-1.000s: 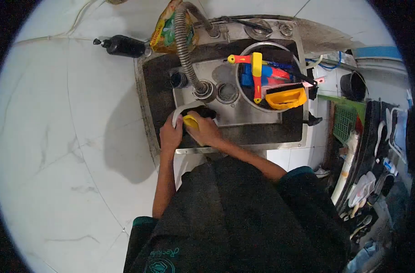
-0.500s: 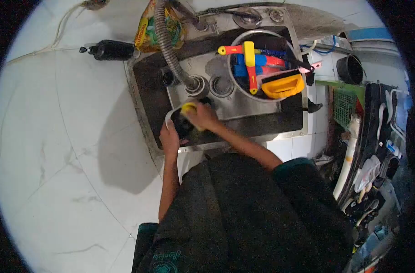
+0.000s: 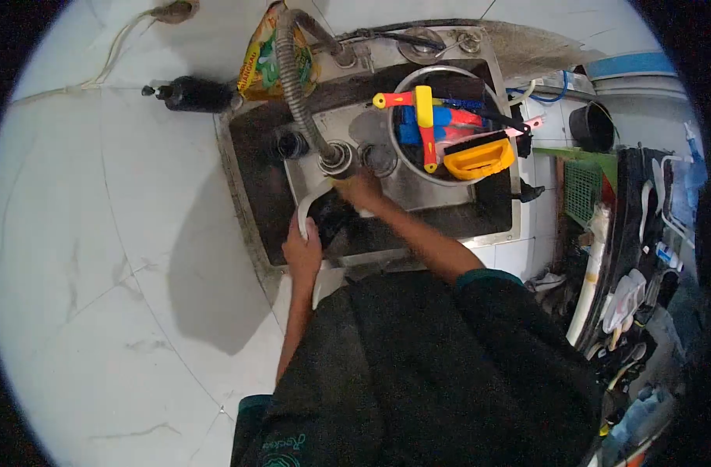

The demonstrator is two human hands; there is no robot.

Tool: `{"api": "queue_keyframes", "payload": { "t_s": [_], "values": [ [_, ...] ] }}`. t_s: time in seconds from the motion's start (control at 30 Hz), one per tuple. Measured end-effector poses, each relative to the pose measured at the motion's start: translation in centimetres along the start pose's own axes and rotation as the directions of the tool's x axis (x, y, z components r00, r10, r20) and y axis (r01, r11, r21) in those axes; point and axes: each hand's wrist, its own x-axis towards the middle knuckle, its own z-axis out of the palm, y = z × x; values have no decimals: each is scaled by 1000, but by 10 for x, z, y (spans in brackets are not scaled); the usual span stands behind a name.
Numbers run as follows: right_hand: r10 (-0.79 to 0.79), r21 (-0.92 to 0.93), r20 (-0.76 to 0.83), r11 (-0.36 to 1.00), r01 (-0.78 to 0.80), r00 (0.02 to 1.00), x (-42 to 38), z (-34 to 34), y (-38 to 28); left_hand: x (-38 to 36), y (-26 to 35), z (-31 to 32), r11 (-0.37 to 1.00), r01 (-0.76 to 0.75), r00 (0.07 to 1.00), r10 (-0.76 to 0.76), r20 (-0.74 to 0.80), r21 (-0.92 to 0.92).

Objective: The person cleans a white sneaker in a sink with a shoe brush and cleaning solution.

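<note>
The left hand [image 3: 302,247] is closed around the white edge of a black item [image 3: 330,219], with its fingers and thumb pinching the curved strip. The item is held low over the near left part of a metal sink [image 3: 441,200], close to its front rim. The right hand [image 3: 361,192], blurred, is at the item's upper right side with the fingers bent downward; whether it grips anything cannot be told.

Just above the right hand is the mouth of a ribbed faucet hose [image 3: 293,82], which arches over from the sink's back edge. A round drain [image 3: 377,161] is right of that mouth, and a dark round container [image 3: 291,143] is left of it.

Farther right, a metal bowl [image 3: 457,82] stands in the sink. It is heaped with tools: red-and-yellow handles [image 3: 426,128], a yellow-orange brush [image 3: 480,161] at the near rim, and a pink handle [image 3: 531,124] sticking out past the right edge.

At the back left corner, a yellow-and-green pouch [image 3: 266,62] leans behind the hose, and a black bottle [image 3: 200,94] is beside it. Beyond the sink's right side are a black bucket [image 3: 592,127] and a green basket [image 3: 583,191].
</note>
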Motion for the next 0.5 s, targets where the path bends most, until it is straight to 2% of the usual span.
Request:
{"api": "queue_keyframes", "payload": {
  "t_s": [0.03, 0.07, 0.1, 0.13, 0.17, 0.23, 0.3, 0.4, 0.43, 0.5],
  "values": [
    [-84, -51, 11, 995, 84, 996, 4, 9, 4, 6, -1, 3, 999, 37, 998, -36, -42, 21],
    [-167, -100, 22, 981, 168, 986, 8, 19, 9, 19, -41, 14, 992, -94, 990, 102, -100, 85],
    [-119, -116, 91, 985, 129, 989, 1, -1, 7, 32, -81, 25, 963, -213, 959, 239, -156, 164],
    [8, -66, 39, 998, -5, 999, 0, -10, 10, 21, -38, 4, 920, 198, 979, -166, 119, -339],
    [134, -3, -14, 991, -134, 991, -2, -21, 11, 24, -28, 2, 952, 84, 996, -70, 59, -294],
    [41, -53, 25, 998, -40, 999, -9, -35, -6, 28, -28, -10, 948, 74, 997, -67, 33, -311],
    [-19, -51, 110, 998, 25, 994, -31, -62, -24, 39, -30, -12, 849, 258, 966, -219, 139, -461],
    [15, -133, 256, 991, 20, 967, -23, -70, -9, 46, -36, -11, 841, 266, 964, -218, 153, -472],
    [16, -166, 141, 986, 8, 990, -16, -44, 16, 45, -36, -8, 893, 196, 980, -164, 112, -406],
    [39, -131, 222, 991, -10, 974, -14, -29, 14, 45, -32, -4, 966, 48, 999, -41, 35, -253]
  ]
}}
